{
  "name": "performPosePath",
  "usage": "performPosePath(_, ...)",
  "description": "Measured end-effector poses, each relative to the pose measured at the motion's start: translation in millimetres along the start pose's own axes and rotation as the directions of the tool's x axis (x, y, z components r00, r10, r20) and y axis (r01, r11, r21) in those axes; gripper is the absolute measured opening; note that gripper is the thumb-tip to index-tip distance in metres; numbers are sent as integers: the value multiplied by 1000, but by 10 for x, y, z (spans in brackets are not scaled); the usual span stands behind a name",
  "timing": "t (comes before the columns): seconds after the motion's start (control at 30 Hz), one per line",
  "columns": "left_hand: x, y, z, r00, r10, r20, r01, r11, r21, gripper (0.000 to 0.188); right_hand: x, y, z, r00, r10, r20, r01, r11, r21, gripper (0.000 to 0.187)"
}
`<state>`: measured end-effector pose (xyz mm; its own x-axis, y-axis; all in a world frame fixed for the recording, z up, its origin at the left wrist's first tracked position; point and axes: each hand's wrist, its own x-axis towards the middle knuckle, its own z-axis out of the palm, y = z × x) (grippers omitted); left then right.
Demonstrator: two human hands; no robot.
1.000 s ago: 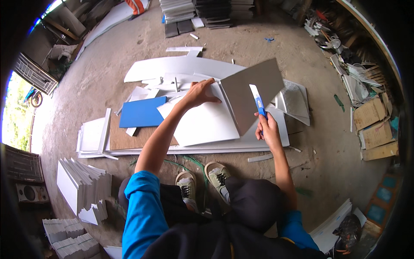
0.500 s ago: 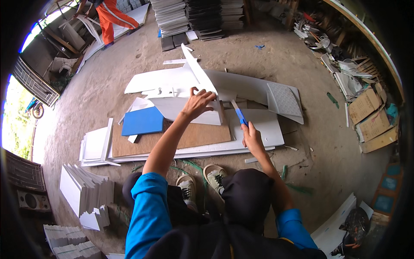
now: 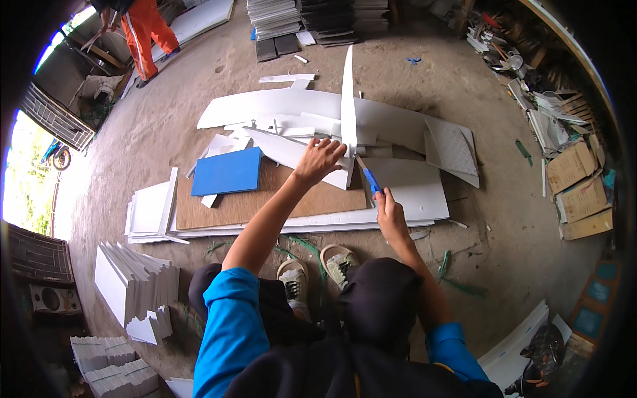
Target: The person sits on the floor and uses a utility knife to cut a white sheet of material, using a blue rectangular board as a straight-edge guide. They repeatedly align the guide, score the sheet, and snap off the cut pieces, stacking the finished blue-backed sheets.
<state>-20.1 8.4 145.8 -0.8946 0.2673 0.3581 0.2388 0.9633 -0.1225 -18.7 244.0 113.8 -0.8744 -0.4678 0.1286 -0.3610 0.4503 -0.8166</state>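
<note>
The white panel (image 3: 348, 99) now stands up on its edge — a second ago it lay flatter — with the left hand (image 3: 320, 159) pressed open at its 7 o'clock and the right hand (image 3: 389, 211) wrapped tight round the blue knife (image 3: 369, 179) at its foot — the cut piece looks free.

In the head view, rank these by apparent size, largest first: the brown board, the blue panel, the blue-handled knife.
1. Brown board, partly covered.
2. Blue panel lying on it.
3. Blue-handled knife in the right hand, clearly smallest.

white panel (image 3: 348, 99) swung up from leaning to edge-on upright, left hand (image 3: 318, 159) now at its base
</note>
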Motion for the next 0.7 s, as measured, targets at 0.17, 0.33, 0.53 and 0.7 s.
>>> performPosePath(0.17,-119,122,13,990,-139,-8,138,989,-55,37,-48,-56,-10,995,-93,-35,88,989,-115,34)
performPosePath(0.33,-141,244,-3,959,-281,23,279,958,61,34,-37,-292,-88,996,-78,41,84,979,-185,28)
performPosePath(0.53,-277,-7,-99,953,-302,24,300,952,57,31,124,-294,-19,989,-147,21,148,978,-149,25)
performPosePath(0.7,-392,-176,-169,966,-250,60,247,968,53,31,259,-475,180,981,-179,74,187,976,-111,24)
